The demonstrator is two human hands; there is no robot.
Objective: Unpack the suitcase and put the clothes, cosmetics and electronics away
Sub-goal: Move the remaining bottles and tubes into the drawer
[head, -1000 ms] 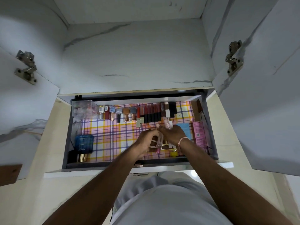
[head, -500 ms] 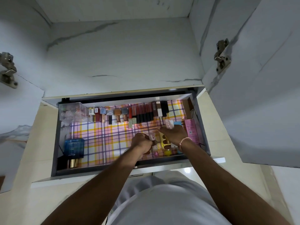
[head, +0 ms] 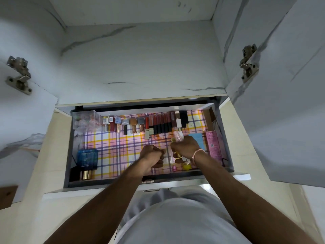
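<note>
Pink bottle (head: 178, 136) tilts up out of the right hand (head: 184, 147), above the checked drawer liner (head: 116, 147).

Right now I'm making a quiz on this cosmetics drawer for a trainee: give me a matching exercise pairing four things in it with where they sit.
Things:
1. blue perfume bottle with gold cap
2. clear plastic box
3. tall pink carton
4. small yellow round pot

Places:
A. far left corner
B. near edge, below the right hand
C. near left corner
D. along the right wall

Pairs: 1-C, 2-A, 3-D, 4-B
</note>
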